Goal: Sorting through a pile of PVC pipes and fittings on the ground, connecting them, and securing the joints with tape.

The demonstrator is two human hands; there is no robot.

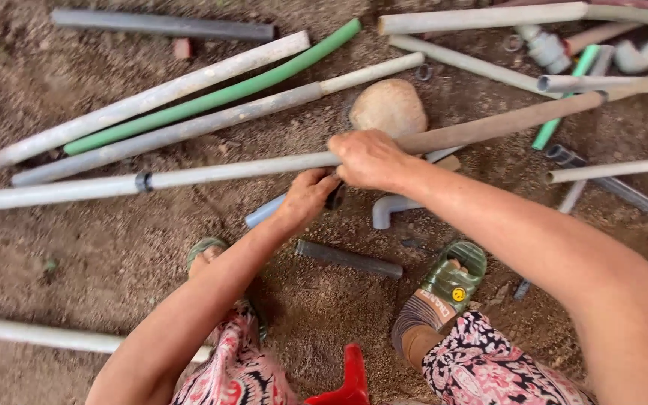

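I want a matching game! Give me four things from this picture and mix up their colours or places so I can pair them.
Things:
1. bendy hose
2. round stone
3. long pipe
4. sandal

Matches:
A. held in the right hand
B. green, lying between grey pipes
C. tan, just above the hands
D. on a foot, see-through green

Pairs: 1-B, 2-C, 3-A, 4-D

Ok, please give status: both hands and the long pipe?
Right hand shut on long grey pipe. Left hand under it, grip unclear. Round stone just behind; loose pipes around.
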